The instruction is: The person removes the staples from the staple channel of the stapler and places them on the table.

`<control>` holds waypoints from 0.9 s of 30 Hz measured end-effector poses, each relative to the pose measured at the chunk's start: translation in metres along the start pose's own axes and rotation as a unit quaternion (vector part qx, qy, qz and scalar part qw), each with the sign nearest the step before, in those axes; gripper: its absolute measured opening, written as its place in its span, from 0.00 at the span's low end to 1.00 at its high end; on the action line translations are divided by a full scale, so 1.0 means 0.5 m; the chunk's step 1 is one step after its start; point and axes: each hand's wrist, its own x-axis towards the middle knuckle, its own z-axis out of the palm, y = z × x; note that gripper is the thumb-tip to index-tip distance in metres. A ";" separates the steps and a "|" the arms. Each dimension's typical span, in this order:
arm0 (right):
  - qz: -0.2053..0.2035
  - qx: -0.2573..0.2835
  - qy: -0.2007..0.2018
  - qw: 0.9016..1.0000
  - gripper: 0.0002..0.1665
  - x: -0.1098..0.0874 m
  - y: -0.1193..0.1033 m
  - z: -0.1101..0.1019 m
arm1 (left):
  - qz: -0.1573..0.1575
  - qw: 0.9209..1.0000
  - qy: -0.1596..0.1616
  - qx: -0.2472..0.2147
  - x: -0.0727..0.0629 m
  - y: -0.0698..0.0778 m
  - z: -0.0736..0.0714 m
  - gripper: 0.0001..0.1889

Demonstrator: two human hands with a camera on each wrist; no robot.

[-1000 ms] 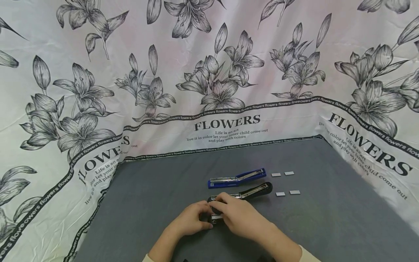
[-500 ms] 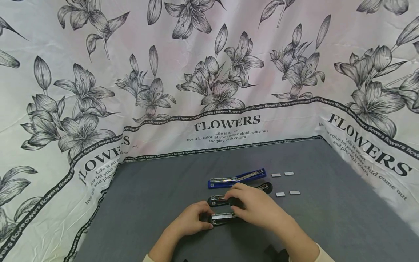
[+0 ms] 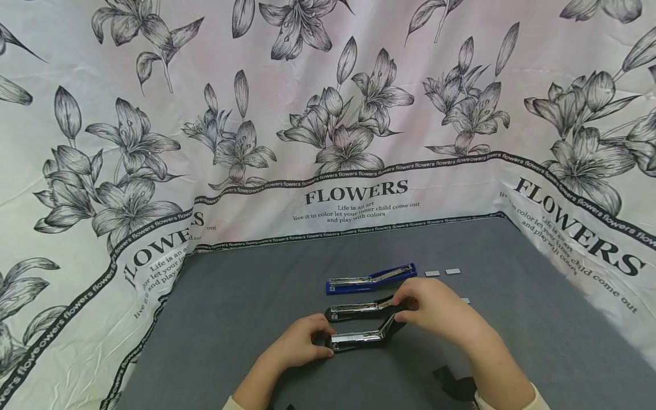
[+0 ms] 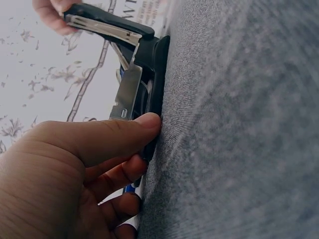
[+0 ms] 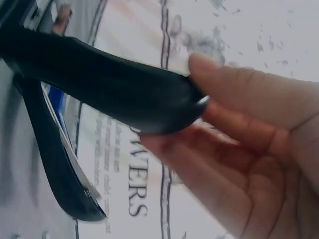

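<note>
Nearest to me, a black stapler [image 3: 359, 340] lies on the grey tabletop, its top raised and its metal magazine showing. My left hand [image 3: 302, 344] pinches the left end of its base; in the left wrist view the thumb [image 4: 134, 127] lies along the base's edge. My right hand [image 3: 441, 310] pinches the tip of the raised top [image 5: 109, 84], between thumb and fingers. Just behind lies a second black stapler [image 3: 353, 311], opened out, its right part covered by the right hand. Farther back rests an opened blue stapler [image 3: 348, 285].
Right of the blue stapler lie two small pale strips, one [image 3: 432, 273] beside the other [image 3: 453, 271]. Another strip [image 3: 465, 300] is partly hidden behind the right hand. A flower-printed cloth [image 3: 359, 205] borders the grey tabletop [image 3: 246, 290] at the back and sides.
My right hand has moved right and swung the near stapler's top up and back, away from its base. The left hand stays at the base's left end.
</note>
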 end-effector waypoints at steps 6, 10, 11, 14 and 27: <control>0.089 -0.019 -0.044 0.995 0.08 -0.005 0.029 -0.020 | 0.005 1.000 0.004 0.002 -0.001 -0.002 0.002 0.16; 0.122 -0.045 -0.068 0.989 0.07 -0.003 0.043 -0.020 | 0.005 1.000 0.005 -0.003 -0.002 -0.002 0.001 0.16; 0.126 -0.049 -0.070 0.988 0.07 -0.002 0.046 -0.019 | 0.007 1.000 0.005 -0.003 -0.002 -0.001 0.001 0.16; 0.133 -0.055 -0.076 0.987 0.08 -0.001 0.052 -0.015 | 0.006 1.000 0.004 -0.005 -0.002 0.001 0.000 0.16; 0.091 -0.049 -0.061 0.993 0.10 -0.001 0.054 -0.007 | -0.001 1.000 0.002 -0.011 -0.001 0.000 0.000 0.15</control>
